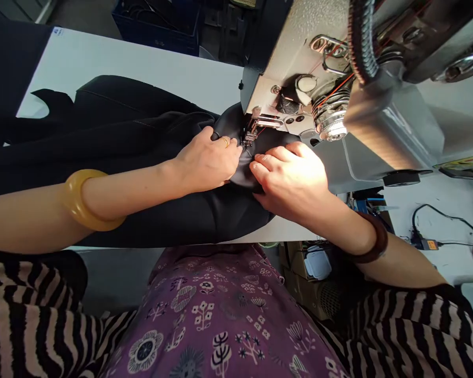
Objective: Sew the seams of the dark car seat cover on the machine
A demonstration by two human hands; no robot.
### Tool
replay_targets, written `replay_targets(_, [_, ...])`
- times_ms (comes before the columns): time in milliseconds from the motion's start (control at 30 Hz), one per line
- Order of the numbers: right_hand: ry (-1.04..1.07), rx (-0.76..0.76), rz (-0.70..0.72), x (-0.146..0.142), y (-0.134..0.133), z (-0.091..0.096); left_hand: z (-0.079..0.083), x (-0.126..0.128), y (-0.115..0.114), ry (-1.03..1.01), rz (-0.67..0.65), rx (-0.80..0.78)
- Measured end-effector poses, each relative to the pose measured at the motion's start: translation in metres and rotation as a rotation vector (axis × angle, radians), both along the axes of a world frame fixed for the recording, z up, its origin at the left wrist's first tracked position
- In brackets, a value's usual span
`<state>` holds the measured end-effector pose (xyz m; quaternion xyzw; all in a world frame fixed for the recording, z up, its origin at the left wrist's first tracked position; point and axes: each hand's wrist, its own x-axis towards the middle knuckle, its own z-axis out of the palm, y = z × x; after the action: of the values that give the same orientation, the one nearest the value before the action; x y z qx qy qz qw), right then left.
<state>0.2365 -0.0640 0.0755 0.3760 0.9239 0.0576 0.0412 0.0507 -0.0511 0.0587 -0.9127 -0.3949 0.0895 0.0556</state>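
Note:
A large piece of black fabric [173, 220] with stitched seams spreads over the white table and runs under the presser foot [249, 137] of a sewing machine [284, 58]. Just left of the foot, my left hand [211, 160] has its fingers curled and pressed together on the fabric. On the other side my right hand [294, 176] grips the fabric, fingers bent and thumb below, close to the foot. Orange-red thread [341, 86] passes through the tension discs [331, 118]. The needle tip is too small to make out.
The white table [142, 58] extends behind the fabric, with a dark blue crate [157, 23] beyond it. To the right lie a black cable and plug box [423, 241]. Boxes [295, 257] stand below the table edge. A clear guard [398, 115] juts from the machine.

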Motion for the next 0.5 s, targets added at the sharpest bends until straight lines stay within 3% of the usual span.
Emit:
replay_targets(100, [0.196, -0.09, -0.037, -0.006, -0.002, 0.003, 0.003, -0.005, 0.011, -0.018, -0.066, 0.035])
replay_targets(200, [0.517, -0.291, -0.074, -0.008, -0.016, -0.002, 0.005, -0.012, 0.023, -0.059, -0.128, -0.009])
replay_targets(267, [0.752, -0.512, -0.02, -0.006, -0.037, -0.018, 0.004, -0.016, 0.029, -0.106, -0.159, -0.061])
replay_targets(333, [0.958, -0.761, -0.019, -0.005, -0.062, -0.046, 0.001, -0.019, 0.032, -0.181, -0.194, -0.085])
replay_targets(400, [1.217, -0.951, -0.258, -0.007, -0.084, -0.08, -0.001, -0.021, 0.034, -0.237, -0.214, -0.108])
replay_targets(500, [1.735, -1.209, -0.884, -0.015, -0.096, -0.12, -0.002, -0.02, 0.038, -0.281, -0.147, -0.138])
